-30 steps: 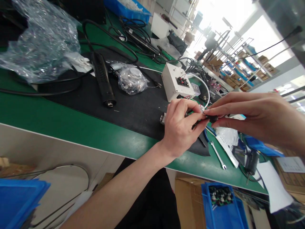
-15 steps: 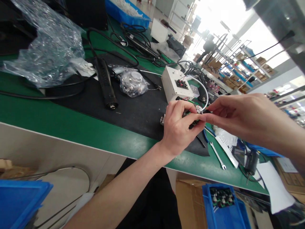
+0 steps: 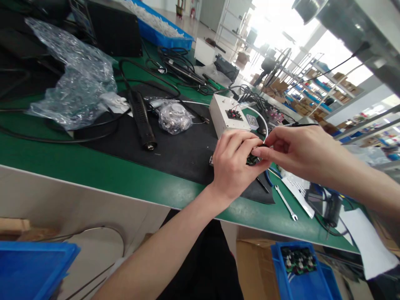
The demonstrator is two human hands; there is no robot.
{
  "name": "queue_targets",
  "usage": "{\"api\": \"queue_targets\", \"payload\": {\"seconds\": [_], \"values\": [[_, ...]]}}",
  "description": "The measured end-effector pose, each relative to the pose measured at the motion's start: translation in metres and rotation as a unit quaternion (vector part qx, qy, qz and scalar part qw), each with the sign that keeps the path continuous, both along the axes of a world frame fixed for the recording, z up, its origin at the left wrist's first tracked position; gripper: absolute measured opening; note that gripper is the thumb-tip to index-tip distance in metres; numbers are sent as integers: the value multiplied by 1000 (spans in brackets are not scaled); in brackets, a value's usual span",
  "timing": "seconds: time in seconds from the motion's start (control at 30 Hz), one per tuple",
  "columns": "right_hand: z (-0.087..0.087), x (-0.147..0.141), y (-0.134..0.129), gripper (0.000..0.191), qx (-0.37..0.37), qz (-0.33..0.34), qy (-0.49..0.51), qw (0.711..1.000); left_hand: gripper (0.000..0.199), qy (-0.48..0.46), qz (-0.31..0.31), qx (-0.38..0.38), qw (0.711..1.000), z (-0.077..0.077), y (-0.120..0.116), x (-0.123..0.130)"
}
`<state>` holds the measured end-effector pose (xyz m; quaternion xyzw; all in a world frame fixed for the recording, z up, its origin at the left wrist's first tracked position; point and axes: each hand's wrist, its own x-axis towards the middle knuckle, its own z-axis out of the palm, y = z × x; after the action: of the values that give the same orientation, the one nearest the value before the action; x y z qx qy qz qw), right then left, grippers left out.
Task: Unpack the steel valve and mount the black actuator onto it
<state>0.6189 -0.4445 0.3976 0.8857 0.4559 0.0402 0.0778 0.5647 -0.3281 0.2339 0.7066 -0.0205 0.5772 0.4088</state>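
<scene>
My left hand (image 3: 233, 162) is closed around a small circuit-board assembly (image 3: 251, 159) at the front of the white box. Only a dark and green part of the assembly shows between the fingers, with a metal end poking out at the left. My right hand (image 3: 295, 143) pinches at the assembly's right end, fingertips against my left fingers; a small dark piece shows there, mostly hidden. A white tube (image 3: 264, 121) curves down behind the fingertips. Just beyond my hands stands the white box (image 3: 218, 118), with a small board (image 3: 234, 114) on its top.
A black mat (image 3: 184, 154) covers part of the green bench. On it lie a black handheld tool (image 3: 141, 118) and a bagged coil (image 3: 175, 116). A wrench (image 3: 286, 203) rests at the right. Below the bench edge, a blue bin (image 3: 308, 283) holds several similar assemblies.
My right hand has shifted left, closer in against my left hand. My left fingers now lie further over the assembly, covering more of it. The camera view has tilted slightly.
</scene>
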Motion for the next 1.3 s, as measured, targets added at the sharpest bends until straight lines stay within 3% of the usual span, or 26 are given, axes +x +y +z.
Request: {"api": "queue_targets", "payload": {"seconds": [0.13, 0.2, 0.33, 0.5, 0.73, 0.87, 1.07, 1.2, 1.3], "values": [[9, 10, -3, 45, -75, 121, 9, 990, 30, -8, -4, 14, 1000, -2, -2, 1], [10, 12, -1, 40, -93, 145, -2, 985, 28, -2, 7, 11, 1000, -3, -4, 2], [0, 9, 6, 41, -109, 111, -35, 987, 27, -3, 20, 8, 1000, -2, -7, 1], [-5, 8, 2, 59, -99, 49, -63, 992, 26, 5, 13, 12, 1000, -2, -5, 1], [6, 16, -1, 42, -97, 131, -22, 986, 26, -15, 0, 8, 1000, -2, -3, 2], [-2, 14, 5, 46, -129, 138, -64, 980, 27, -29, 9, 15, 999, -1, -3, 3], [-3, 8, 7, 67, -142, 82, -117, 980, 24, -17, 18, 8, 1000, -1, -2, 5], [4, 11, 4, 54, -136, 145, -62, 978, 26, -19, 4, 4, 1000, -1, -2, 4], [2, 14, 5, 48, -137, 141, -47, 979, 28, -19, 6, 2, 1000, -2, -2, 4]]}}
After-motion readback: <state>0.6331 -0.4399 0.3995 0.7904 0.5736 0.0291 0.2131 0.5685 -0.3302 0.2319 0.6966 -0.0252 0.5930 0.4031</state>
